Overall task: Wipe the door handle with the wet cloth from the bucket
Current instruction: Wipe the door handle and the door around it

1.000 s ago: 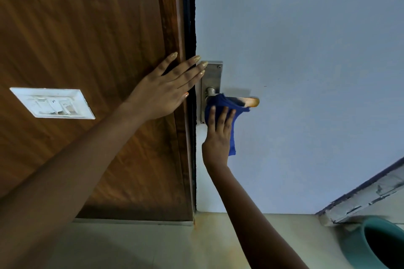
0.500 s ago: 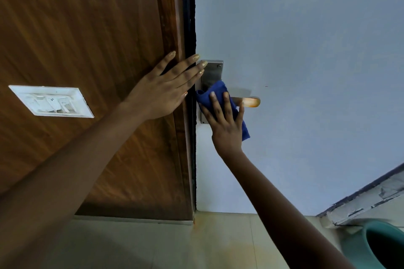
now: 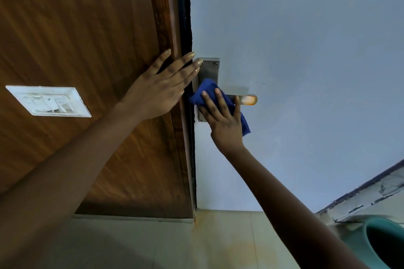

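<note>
Head view: the right hand (image 3: 226,125) presses a blue wet cloth (image 3: 205,91) flat-fingered over the base of the lever door handle (image 3: 247,99), against its steel backplate (image 3: 208,70) on the pale door. The left hand (image 3: 159,91), fingers spread and holding nothing, braces on the wooden frame (image 3: 166,17) just left. The teal bucket (image 3: 380,244) sits near right on the floor. The wiping step looks underway; next calls for sliding the cloth right toward the bare lever tip.
</note>
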